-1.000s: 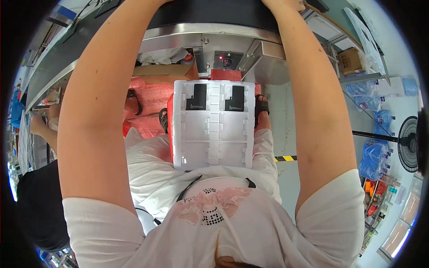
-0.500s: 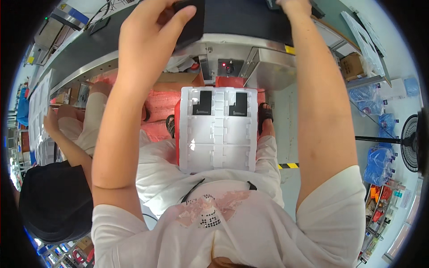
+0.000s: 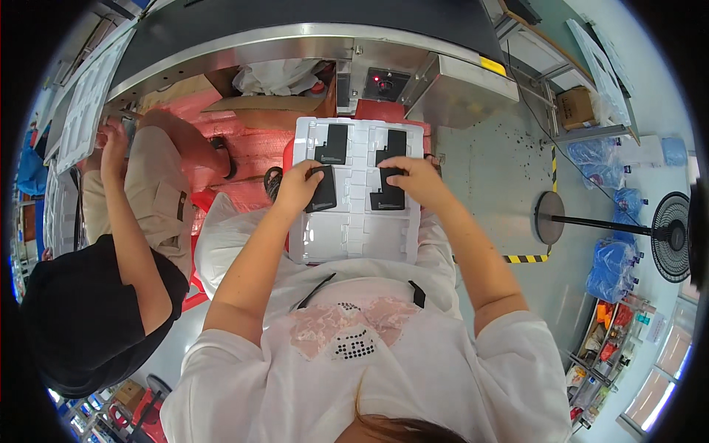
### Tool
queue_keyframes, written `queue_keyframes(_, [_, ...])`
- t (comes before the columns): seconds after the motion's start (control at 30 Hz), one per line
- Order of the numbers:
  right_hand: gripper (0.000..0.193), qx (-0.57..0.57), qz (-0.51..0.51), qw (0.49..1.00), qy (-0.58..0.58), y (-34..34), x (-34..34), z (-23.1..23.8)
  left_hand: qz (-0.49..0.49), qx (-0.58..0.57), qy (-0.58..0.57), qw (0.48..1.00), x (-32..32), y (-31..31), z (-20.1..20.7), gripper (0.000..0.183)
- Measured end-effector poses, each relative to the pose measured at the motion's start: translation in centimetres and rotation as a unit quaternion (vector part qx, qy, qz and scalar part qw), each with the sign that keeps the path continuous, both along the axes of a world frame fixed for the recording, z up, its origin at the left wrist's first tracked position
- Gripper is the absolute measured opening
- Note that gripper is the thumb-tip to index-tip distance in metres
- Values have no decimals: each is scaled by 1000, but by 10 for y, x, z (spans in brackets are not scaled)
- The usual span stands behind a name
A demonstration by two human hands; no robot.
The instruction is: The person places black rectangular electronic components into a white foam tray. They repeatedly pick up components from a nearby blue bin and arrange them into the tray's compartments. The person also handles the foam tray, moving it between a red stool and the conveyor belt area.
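Note:
A white moulded plastic tray (image 3: 320, 240) with compartments rests on my lap. Two flat black notched pieces lie in its far row, one on the left (image 3: 335, 142) and one on the right (image 3: 395, 141). My left hand (image 3: 298, 186) pinches another flat black piece (image 3: 323, 192) by its upper left edge, slightly tilted over the second row's left compartment. On the other side, my right hand (image 3: 418, 181) has its fingers closed at the top of a matching black piece (image 3: 387, 198) at the second row's right compartment. Whether these two pieces touch the tray floor, I cannot tell.
Beyond the tray runs a dark conveyor belt (image 3: 310, 16) with a metal edge. A metal box (image 3: 464, 90) juts out below it. A co-worker in black (image 3: 103, 317) sits at left beside white trays (image 3: 92, 96). A standing fan (image 3: 670, 235) is at right.
Both hands have come down from the belt to the tray. Two more black pieces, one at each hand, are now at its second row.

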State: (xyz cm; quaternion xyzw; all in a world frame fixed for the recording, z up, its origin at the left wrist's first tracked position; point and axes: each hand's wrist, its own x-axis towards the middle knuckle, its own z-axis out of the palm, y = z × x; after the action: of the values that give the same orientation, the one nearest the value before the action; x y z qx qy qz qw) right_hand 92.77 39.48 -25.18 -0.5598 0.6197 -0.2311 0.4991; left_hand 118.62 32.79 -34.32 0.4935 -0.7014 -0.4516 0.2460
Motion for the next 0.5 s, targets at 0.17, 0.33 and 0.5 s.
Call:
queue_keyframes(0.17, [47, -270, -8, 928, 256, 39, 14, -53, -1, -250, -133, 959, -2, 18, 27, 40])
queue_keyframes(0.33, [52, -270, 118, 891, 346, 99, 38, -55, 47, -285, -205, 935, 7, 56, 3, 65])
queue_keyframes(0.5, [41, -292, 158, 886, 325, 95, 27, -40, 55, -243, -216, 944, 0, 60, 4, 71])
